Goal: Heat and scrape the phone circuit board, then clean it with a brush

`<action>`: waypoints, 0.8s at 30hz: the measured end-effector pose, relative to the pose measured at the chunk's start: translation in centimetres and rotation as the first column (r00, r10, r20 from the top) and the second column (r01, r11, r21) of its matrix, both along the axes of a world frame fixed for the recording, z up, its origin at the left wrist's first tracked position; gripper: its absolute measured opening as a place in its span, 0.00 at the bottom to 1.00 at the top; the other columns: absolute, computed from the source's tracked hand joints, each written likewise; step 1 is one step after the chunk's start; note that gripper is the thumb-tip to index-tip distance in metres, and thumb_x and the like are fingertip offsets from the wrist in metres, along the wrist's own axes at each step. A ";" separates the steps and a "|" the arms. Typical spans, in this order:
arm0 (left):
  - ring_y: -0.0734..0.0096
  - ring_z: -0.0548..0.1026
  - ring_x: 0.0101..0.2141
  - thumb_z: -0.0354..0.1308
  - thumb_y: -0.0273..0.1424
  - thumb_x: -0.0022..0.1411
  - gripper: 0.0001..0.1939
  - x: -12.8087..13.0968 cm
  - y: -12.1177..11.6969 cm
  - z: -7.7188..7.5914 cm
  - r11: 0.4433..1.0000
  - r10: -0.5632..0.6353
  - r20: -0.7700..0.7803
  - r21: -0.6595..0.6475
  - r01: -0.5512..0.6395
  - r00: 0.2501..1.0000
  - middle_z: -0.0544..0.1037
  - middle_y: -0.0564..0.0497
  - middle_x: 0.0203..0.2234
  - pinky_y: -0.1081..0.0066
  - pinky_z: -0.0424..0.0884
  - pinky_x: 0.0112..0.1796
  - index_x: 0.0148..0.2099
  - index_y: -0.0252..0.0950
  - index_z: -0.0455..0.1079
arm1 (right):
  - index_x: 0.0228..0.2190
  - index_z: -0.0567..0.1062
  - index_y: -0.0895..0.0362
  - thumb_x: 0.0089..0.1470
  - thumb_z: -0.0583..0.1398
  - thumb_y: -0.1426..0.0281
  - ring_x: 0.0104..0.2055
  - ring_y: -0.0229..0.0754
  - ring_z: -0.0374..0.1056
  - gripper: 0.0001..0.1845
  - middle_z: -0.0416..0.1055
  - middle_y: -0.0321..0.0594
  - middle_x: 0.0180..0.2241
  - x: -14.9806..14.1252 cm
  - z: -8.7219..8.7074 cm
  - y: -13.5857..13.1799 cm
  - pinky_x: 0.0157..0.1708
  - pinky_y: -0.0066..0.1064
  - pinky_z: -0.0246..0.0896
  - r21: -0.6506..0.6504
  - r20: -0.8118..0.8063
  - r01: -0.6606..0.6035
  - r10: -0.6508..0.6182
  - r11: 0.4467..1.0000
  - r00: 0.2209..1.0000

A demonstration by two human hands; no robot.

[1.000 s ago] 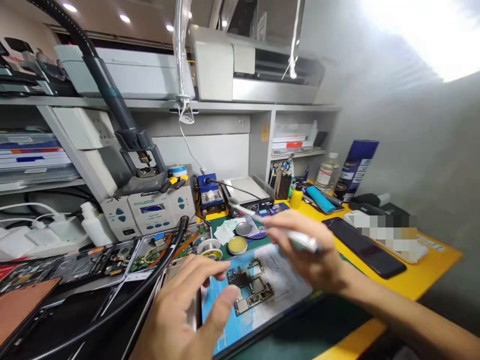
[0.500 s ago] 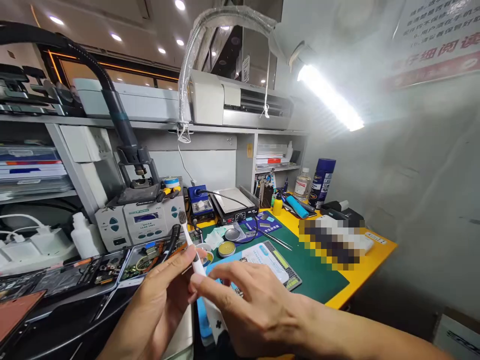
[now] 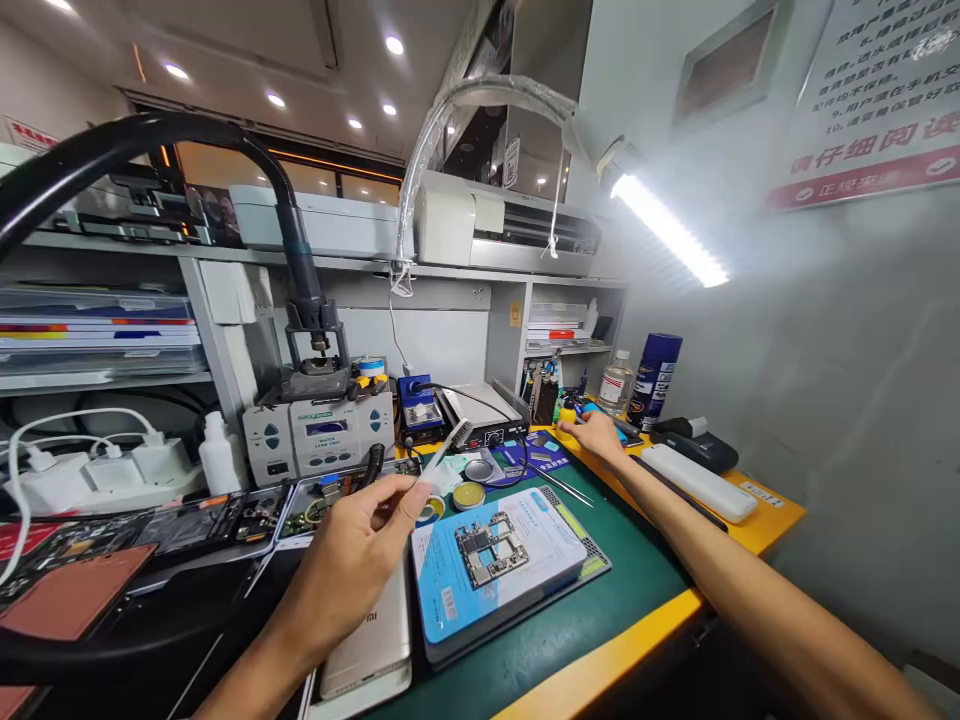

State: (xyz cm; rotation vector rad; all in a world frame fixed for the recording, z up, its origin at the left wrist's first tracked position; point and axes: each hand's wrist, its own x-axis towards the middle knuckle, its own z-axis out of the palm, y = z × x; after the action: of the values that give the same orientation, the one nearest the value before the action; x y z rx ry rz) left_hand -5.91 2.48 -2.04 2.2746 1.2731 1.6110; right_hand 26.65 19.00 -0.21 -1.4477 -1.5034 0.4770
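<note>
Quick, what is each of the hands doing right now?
Left hand: closed on a slim white brush with dark bristles, held up over the bench.
Right hand: stretched out to the small bottles at the back; grip cannot be told.

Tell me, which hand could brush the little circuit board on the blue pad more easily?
Probably the left hand: it already holds the brush, just beside the circuit board. The right hand is stretched far back to the small yellow bottle, away from the board.

- The wall poster [image 3: 874,90] carries red Chinese characters "请仔细阅读"; its smaller lines are too blurred to read.
- The phone [image 3: 371,640] back shows a faint "mi" mark.
</note>
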 end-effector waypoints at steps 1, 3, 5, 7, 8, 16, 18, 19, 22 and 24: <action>0.73 0.79 0.23 0.48 0.32 0.73 0.13 -0.1 0.0 0.1 1.000 0.023 -0.040 0.008 -0.023 0.999 0.78 0.58 0.25 0.74 0.75 0.20 0.44 0.46 0.75 | 0.53 0.74 0.55 0.64 0.62 0.62 0.52 0.48 0.72 0.18 0.72 0.45 0.54 -0.1 -0.4 0.3 0.50 0.44 0.72 -0.010 0.002 0.001 -0.001 1.000 1.000; 0.69 0.81 0.31 0.49 0.32 0.73 0.14 -0.4 -0.2 0.4 0.998 0.064 -0.119 0.022 -0.062 0.991 0.80 0.55 0.30 0.71 0.79 0.27 0.43 0.45 0.76 | 0.53 0.74 0.54 0.64 0.62 0.62 0.52 0.48 0.72 0.17 0.71 0.45 0.55 -0.4 -0.8 1.1 0.50 0.44 0.71 -0.023 0.015 0.011 -0.010 1.000 1.000; 0.68 0.80 0.29 0.48 0.33 0.72 0.14 -0.5 -0.3 0.5 0.995 0.098 -0.185 0.032 -0.094 0.978 0.79 0.53 0.30 0.68 0.77 0.27 0.42 0.44 0.76 | 0.53 0.74 0.54 0.64 0.62 0.62 0.52 0.48 0.72 0.18 0.71 0.45 0.55 -0.8 -1.0 2.0 0.50 0.44 0.72 -0.027 0.038 0.030 -0.029 0.999 0.999; 0.68 0.77 0.26 0.48 0.34 0.71 0.14 -0.5 -0.3 0.4 0.992 0.125 -0.235 0.027 -0.122 0.964 0.77 0.52 0.28 0.67 0.74 0.24 0.40 0.44 0.75 | 0.53 0.74 0.55 0.64 0.62 0.62 0.52 0.48 0.72 0.18 0.72 0.46 0.55 -1.2 -1.0 3.1 0.50 0.44 0.72 -0.022 0.074 0.064 -0.063 0.998 0.995; 0.68 0.76 0.25 0.48 0.34 0.71 0.13 -0.5 -0.3 0.3 0.991 0.136 -0.255 0.018 -0.135 0.957 0.77 0.52 0.27 0.67 0.73 0.23 0.39 0.44 0.75 | 0.53 0.74 0.55 0.65 0.62 0.62 0.52 0.48 0.72 0.18 0.71 0.46 0.55 -1.3 -0.9 3.5 0.50 0.45 0.72 -0.014 0.096 0.083 -0.082 0.996 0.992; 0.64 0.75 0.27 0.45 0.38 0.71 0.16 -1.4 0.0 -0.4 0.957 0.249 -0.331 -0.061 -0.284 0.910 0.77 0.47 0.33 0.62 0.71 0.25 0.43 0.45 0.74 | 0.50 0.75 0.57 0.65 0.62 0.62 0.44 0.44 0.74 0.16 0.75 0.44 0.48 -1.7 -0.9 1.1 0.45 0.42 0.74 0.121 0.306 -0.204 0.159 0.971 0.938; 0.63 0.76 0.29 0.43 0.38 0.72 0.17 -1.6 0.1 -0.5 0.944 0.280 -0.337 -0.072 -0.321 0.899 0.77 0.48 0.33 0.62 0.72 0.26 0.43 0.45 0.74 | 0.47 0.75 0.58 0.62 0.64 0.63 0.42 0.43 0.75 0.15 0.77 0.42 0.44 -1.8 -1.3 -0.5 0.44 0.42 0.75 0.144 0.368 -0.370 0.298 0.918 0.881; 0.63 0.76 0.30 0.43 0.38 0.72 0.17 -1.6 0.2 -0.5 0.938 0.294 -0.342 -0.077 -0.338 0.893 0.77 0.48 0.34 0.62 0.73 0.26 0.43 0.45 0.74 | 0.46 0.76 0.55 0.59 0.66 0.64 0.41 0.44 0.76 0.14 0.78 0.41 0.43 -1.8 -1.5 -1.2 0.45 0.42 0.75 0.166 0.399 -0.431 0.339 0.887 0.852; 0.63 0.76 0.30 0.42 0.38 0.72 0.17 -1.7 0.3 -0.7 0.924 0.324 -0.364 -0.079 -0.375 0.873 0.77 0.48 0.34 0.61 0.73 0.28 0.44 0.45 0.73 | 0.46 0.76 0.51 0.56 0.66 0.67 0.44 0.50 0.76 0.15 0.79 0.42 0.45 -2.0 -2.2 -2.7 0.47 0.46 0.75 0.232 0.509 -0.562 0.393 0.794 0.765; 0.64 0.76 0.29 0.42 0.37 0.72 0.17 -1.6 0.3 -0.8 0.919 0.334 -0.383 -0.073 -0.388 0.862 0.77 0.48 0.35 0.60 0.73 0.28 0.45 0.45 0.73 | 0.48 0.76 0.50 0.56 0.65 0.69 0.48 0.52 0.76 0.17 0.78 0.43 0.47 -2.1 -2.6 -3.1 0.50 0.47 0.74 0.260 0.586 -0.632 0.402 0.730 0.704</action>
State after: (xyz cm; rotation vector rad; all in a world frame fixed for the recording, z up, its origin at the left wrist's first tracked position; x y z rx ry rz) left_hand -7.52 2.74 -2.87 2.4226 1.9400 1.1455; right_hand 24.57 15.90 -2.84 -0.7598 -2.3016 0.0593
